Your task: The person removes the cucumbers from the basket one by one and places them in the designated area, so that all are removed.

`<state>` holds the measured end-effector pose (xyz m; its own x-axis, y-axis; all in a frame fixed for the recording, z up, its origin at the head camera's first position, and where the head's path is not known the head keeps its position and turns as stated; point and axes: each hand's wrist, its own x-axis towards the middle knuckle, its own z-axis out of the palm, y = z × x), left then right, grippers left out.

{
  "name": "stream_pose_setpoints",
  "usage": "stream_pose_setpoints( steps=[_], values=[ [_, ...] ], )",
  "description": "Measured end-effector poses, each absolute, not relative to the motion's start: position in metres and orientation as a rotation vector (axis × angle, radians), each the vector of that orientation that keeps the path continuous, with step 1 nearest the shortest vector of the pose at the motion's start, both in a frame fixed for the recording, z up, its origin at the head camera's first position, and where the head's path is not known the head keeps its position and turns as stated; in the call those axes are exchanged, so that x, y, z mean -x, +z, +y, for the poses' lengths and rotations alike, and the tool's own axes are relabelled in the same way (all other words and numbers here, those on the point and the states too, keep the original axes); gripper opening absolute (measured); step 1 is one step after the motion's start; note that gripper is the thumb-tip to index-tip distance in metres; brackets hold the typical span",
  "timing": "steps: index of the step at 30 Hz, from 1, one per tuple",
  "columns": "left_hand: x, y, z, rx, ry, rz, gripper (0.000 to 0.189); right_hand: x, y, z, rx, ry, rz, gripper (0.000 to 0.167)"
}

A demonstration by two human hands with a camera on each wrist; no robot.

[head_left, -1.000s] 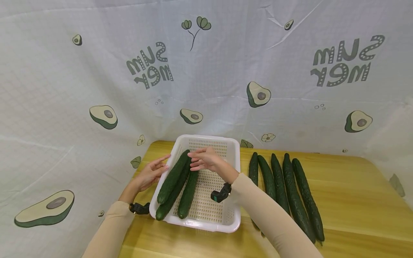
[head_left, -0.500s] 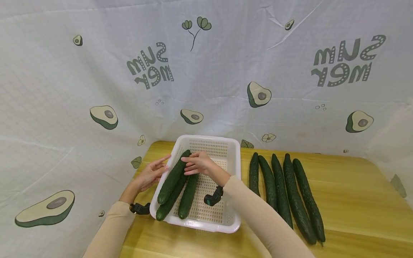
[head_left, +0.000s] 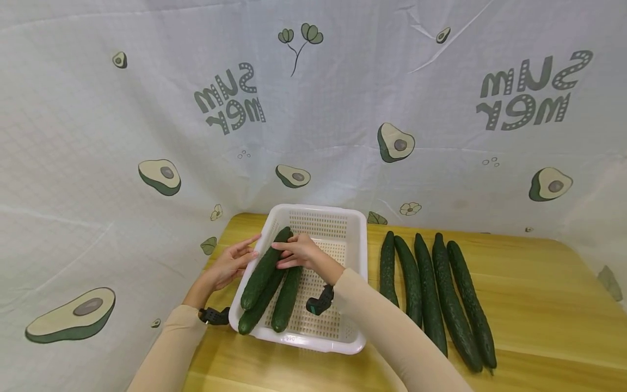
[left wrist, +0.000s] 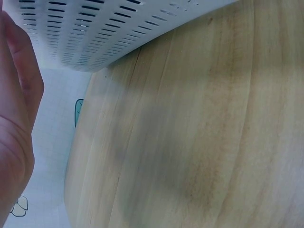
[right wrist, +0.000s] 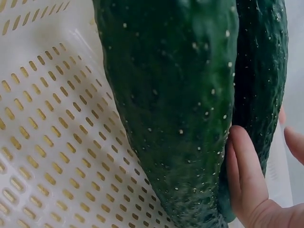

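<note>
Three dark green cucumbers lie lengthwise in the left half of a white perforated basket (head_left: 361,261), one (head_left: 260,283) on top against the left wall. My right hand (head_left: 301,251) reaches over them and holds the upper part of the top cucumber between thumb and fingers. In the right wrist view its fingers (right wrist: 244,164) slip between a near cucumber (right wrist: 166,95) and the gripped cucumber (right wrist: 263,71), with the thumb on the far side. My left hand (head_left: 232,264) touches the basket's left rim with fairly straight fingers; the left wrist view shows it beside the outer wall.
Several more cucumbers (head_left: 428,294) lie side by side on the wooden table (head_left: 548,305), right of the basket. A white curtain (head_left: 333,109) printed with avocados hangs behind the table and along its left side. Black wrist cameras sit on both wrists.
My right hand has moved left and slightly toward me, from above the cucumbers' far ends down onto the top cucumber, and now grips it. The left hand stays at the rim.
</note>
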<state>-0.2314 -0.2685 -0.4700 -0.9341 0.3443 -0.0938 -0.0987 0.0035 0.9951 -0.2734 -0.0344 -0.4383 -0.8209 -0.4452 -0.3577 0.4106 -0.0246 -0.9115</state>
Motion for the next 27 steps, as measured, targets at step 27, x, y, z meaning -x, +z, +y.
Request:
stream_pose_setpoints(
  steps=[27],
  values=[
    [0.233,-0.472,-0.268,-0.242,2.02,1.95,0.06,0.267,-0.44,-0.05,-0.119,-1.959,1.738,0.09]
  ],
)
